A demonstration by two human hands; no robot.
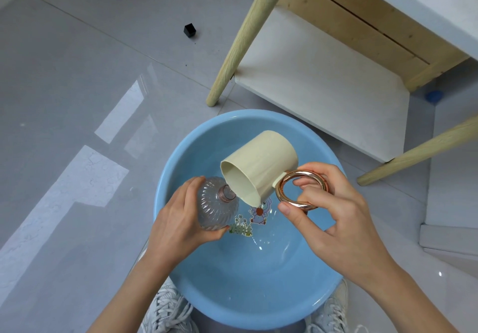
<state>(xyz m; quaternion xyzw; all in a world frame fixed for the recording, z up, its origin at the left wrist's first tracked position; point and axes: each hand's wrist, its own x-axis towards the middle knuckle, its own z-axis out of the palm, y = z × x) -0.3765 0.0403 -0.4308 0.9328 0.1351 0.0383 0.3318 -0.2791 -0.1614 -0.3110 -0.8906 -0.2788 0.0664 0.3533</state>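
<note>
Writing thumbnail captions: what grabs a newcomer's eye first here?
A cream cup, tipped mouth-down toward a ribbed glass bottle, sits centre frame above the blue basin. The right hand pinches the cup's shiny rose-gold ring handle; the left hand grips the bottle. A cartoon sticker shows on the basin floor beneath.

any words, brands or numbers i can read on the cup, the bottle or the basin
No readable text in view.
The cream cup: plain, no print.
The ribbed glass bottle: no label.
The blue basin: only a cartoon print on its floor; no letters can be made out.
</note>
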